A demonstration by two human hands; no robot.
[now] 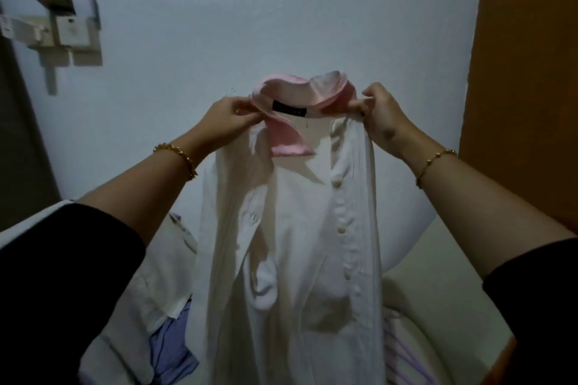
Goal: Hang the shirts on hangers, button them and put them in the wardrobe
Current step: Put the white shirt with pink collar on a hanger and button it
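A white shirt (291, 244) with a pink collar lining (291, 87) and a black neck label hangs in the air in front of me, front open, buttons down its right placket. My left hand (226, 117) pinches the left side of the collar. My right hand (380, 111) pinches the right side of the collar and the shoulder seam. No hanger shows in the shirt.
More shirts lie on a white surface below: a white one (156, 275), a blue one (170, 350) and a lilac-striped one (403, 350). A pale wall stands behind, with switch boxes (65, 25) at the upper left. A brown wooden panel (528, 87) fills the right side.
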